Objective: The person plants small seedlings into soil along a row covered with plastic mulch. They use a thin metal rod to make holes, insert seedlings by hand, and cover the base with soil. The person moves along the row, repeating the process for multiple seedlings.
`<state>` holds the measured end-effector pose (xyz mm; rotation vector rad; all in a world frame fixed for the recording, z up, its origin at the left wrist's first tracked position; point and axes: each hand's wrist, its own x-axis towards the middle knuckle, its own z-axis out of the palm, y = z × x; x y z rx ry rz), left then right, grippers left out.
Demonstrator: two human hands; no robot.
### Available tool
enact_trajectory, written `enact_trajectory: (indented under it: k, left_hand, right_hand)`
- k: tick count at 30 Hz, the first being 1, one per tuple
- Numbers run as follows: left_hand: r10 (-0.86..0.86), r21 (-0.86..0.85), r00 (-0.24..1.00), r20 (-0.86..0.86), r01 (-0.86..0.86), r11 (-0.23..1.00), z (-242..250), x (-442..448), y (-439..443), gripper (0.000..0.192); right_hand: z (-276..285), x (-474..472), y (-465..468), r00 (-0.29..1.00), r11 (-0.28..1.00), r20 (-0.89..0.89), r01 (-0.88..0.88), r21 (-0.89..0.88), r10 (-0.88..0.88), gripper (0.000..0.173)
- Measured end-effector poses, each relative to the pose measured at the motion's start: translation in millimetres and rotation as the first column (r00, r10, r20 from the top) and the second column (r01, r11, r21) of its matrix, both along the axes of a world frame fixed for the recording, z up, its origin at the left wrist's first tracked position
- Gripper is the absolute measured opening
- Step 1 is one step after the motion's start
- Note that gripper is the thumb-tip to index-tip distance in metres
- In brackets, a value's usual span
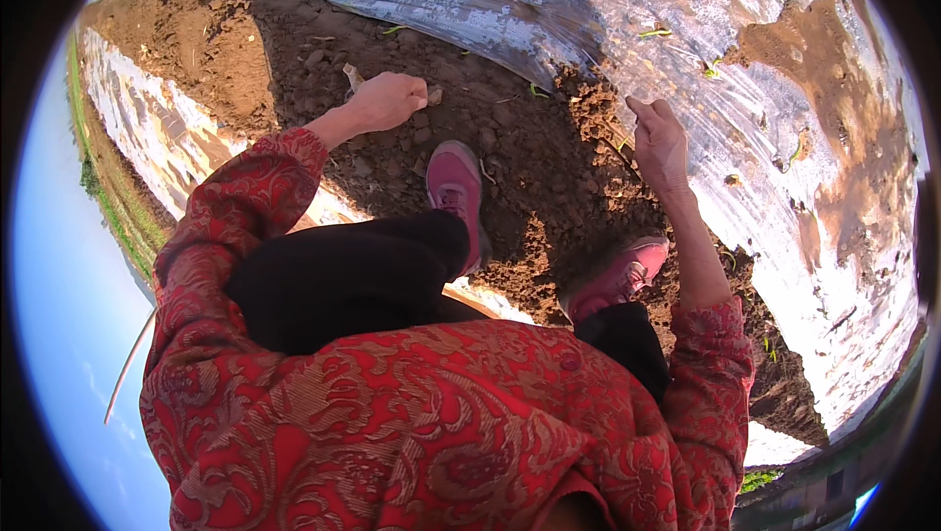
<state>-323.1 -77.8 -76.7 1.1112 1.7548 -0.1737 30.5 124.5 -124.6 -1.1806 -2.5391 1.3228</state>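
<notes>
My left hand (390, 102) is curled into a fist over the dark soil of the furrow (507, 163). A small clod (435, 95) shows beside its thumb, and a pale dry scrap (353, 78) lies behind its knuckles; I cannot tell whether either touches the hand. My right hand (659, 138), its fingers bent together, hovers by the edge of the plastic mulch film (742, 171). No object shows in either fist, though the palms are hidden. Crumbly soil (597, 108) covers the film's edge left of my right hand, with a small green shoot (623, 144) there.
Two pink shoes (454, 178) (625, 274) stand on the soil between the filmed beds. Several green seedlings (711, 69) poke through holes in the film. Another strip of film (158, 116) runs at the left. A thin curved stick (131, 366) juts out behind my left arm.
</notes>
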Motion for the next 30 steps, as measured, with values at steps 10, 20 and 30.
enact_trajectory:
  k: [10, 20, 30]
  left_hand:
    - [-0.248, 0.199, 0.891, -0.381, 0.34, 0.919, -8, -3, -5, 0.044]
    - [-0.576, -0.073, 0.664, -0.477, 0.623, 0.779, -38, -2, 17, 0.076]
    - [-0.3, 0.033, 0.943, -0.146, 0.308, 0.951, -26, 13, 18, 0.062]
  right_hand:
    - [5, 6, 17, 1.0, 1.0, 0.019, 0.008, 0.027, -0.008, 0.034]
    - [19, 19, 13, 0.998, 0.997, 0.036, -0.056, 0.045, 0.054, 0.035]
    - [40, -44, -32, 0.953, 0.908, -0.147, 0.194, -0.372, -0.264, 0.028]
